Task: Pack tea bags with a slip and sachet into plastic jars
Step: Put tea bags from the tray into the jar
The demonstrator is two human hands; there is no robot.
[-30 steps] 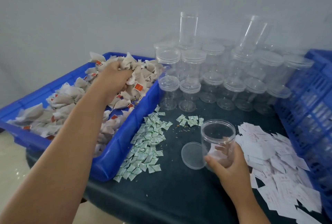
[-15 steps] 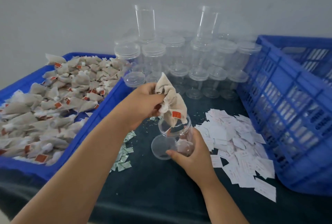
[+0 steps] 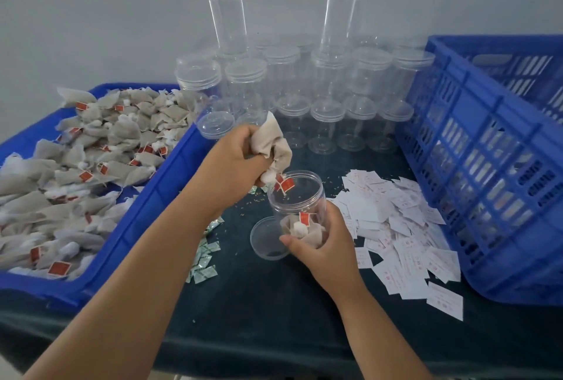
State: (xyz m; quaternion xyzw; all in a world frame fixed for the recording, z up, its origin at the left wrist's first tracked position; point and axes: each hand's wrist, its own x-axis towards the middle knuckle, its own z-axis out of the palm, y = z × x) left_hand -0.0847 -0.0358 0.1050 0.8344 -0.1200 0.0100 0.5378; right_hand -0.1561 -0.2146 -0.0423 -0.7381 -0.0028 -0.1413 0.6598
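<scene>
Head view – A: Where is the open jar?
B: Centre of the dark table, upright. The right hand grips its lower wall, fingers and thumb curled round it. One tea bag with a red tag already lies inside.
A: And the left hand?
B: At 10 o'clock of the jar's mouth, raised above it, fingers clenched on a bunch of tea bags. Their red tags dangle over the rim.
A: The lid?
B: On the table at 8 o'clock of the jar, just beside it.
A: Supplies?
B: Slips heaped at 3 o'clock, green sachets at 8 o'clock past the lid. The blue tray of loose bags sits at 9 o'clock, capped empty jars are stacked at 12, and a blue crate is at 2.
</scene>
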